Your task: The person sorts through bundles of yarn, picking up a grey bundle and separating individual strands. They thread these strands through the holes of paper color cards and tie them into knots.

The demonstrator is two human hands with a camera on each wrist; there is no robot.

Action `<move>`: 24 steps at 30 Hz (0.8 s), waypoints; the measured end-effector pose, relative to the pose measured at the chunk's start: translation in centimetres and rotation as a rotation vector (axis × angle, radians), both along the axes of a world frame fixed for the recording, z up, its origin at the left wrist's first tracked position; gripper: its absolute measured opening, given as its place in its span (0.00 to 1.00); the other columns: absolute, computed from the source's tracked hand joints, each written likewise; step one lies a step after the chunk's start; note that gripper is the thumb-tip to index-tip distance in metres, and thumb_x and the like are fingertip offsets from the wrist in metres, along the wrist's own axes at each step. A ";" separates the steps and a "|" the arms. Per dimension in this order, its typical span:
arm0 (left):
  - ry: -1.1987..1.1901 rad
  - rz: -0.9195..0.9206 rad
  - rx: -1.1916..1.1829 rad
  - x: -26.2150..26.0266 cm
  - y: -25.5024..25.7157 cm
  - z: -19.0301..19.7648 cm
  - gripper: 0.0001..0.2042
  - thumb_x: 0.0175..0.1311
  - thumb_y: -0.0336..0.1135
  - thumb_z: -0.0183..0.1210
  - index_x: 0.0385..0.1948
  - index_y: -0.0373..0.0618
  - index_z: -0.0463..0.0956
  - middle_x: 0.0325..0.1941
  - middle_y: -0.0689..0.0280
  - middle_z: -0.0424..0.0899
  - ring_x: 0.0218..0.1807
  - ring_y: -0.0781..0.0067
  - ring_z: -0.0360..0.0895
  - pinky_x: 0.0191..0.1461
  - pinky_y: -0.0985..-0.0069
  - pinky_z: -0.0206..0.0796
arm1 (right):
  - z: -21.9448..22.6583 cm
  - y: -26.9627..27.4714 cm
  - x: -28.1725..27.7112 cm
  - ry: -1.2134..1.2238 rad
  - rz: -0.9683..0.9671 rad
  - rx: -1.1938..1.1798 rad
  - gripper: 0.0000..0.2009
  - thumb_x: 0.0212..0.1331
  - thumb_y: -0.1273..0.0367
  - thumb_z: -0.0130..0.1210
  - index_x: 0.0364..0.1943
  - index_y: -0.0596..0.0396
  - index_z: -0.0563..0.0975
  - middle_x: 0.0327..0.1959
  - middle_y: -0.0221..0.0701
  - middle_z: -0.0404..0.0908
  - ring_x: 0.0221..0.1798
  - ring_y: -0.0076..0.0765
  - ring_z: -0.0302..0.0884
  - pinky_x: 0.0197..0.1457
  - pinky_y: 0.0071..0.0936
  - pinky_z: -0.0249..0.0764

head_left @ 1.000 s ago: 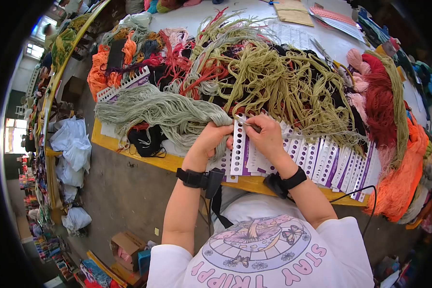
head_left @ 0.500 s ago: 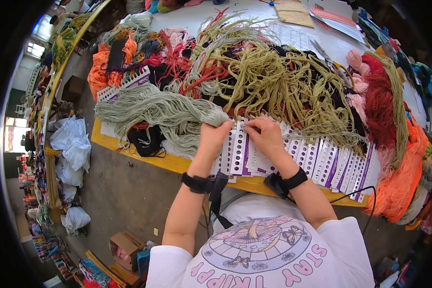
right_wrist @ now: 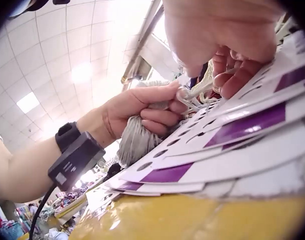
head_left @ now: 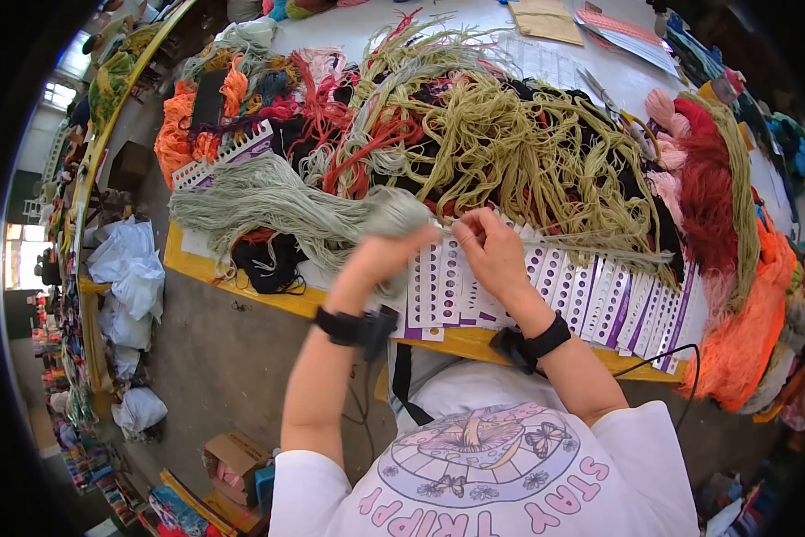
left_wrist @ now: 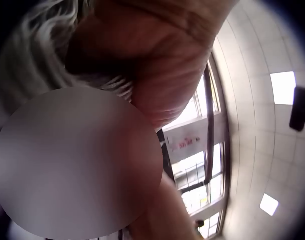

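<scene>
My left hand [head_left: 386, 258], blurred in the head view, grips the looped end of a pale grey-green thread skein [head_left: 277, 201] that trails away to the left. In the right wrist view, the left thumb and forefinger pinch a few strands beside the bunched skein [right_wrist: 137, 142]. Just to the right, my right hand [head_left: 496, 255] has its fingertips together on thin strands [right_wrist: 202, 89] at the top end of a white punched card [head_left: 449, 268]. Dark shadow covers most of the left palm [left_wrist: 162, 65] in the left wrist view.
Overlapping white-and-purple punched cards [head_left: 590, 295] line the table's yellow edge [head_left: 313, 300]. Behind them lies a tangled heap of olive thread [head_left: 501, 134]. Scissors [head_left: 599, 89] lie at the back right, near red skeins [head_left: 711, 197]. Orange skeins [head_left: 752, 322] hang over the right side.
My left hand first drew back from the card, then swung slightly leftward with its wrist turned, and the skein's looped end lifted with it. The right hand stays almost in place at the card top.
</scene>
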State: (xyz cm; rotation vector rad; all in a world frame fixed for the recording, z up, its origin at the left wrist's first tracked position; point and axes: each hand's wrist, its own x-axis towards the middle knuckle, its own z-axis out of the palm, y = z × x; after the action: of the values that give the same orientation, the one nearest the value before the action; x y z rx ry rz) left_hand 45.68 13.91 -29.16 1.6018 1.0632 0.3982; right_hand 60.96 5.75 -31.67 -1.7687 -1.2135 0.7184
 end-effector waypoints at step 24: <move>0.368 0.191 0.353 0.9 -2.2 -1.6 0.11 0.43 0.39 0.63 0.27 0.44 0.78 0.26 0.59 0.80 0.30 0.59 0.77 0.35 0.71 0.67 | -1.2 -0.1 0.1 0.041 0.012 0.035 0.13 0.42 0.72 0.55 0.36 0.56 0.75 0.26 0.30 0.74 0.25 0.29 0.72 0.31 0.24 0.69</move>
State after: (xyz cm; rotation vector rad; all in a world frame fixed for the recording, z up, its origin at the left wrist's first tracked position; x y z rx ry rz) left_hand 46.60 11.71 -30.76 1.9409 1.4973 0.4469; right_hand 61.09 5.63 -32.82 -1.7118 -1.2029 0.7323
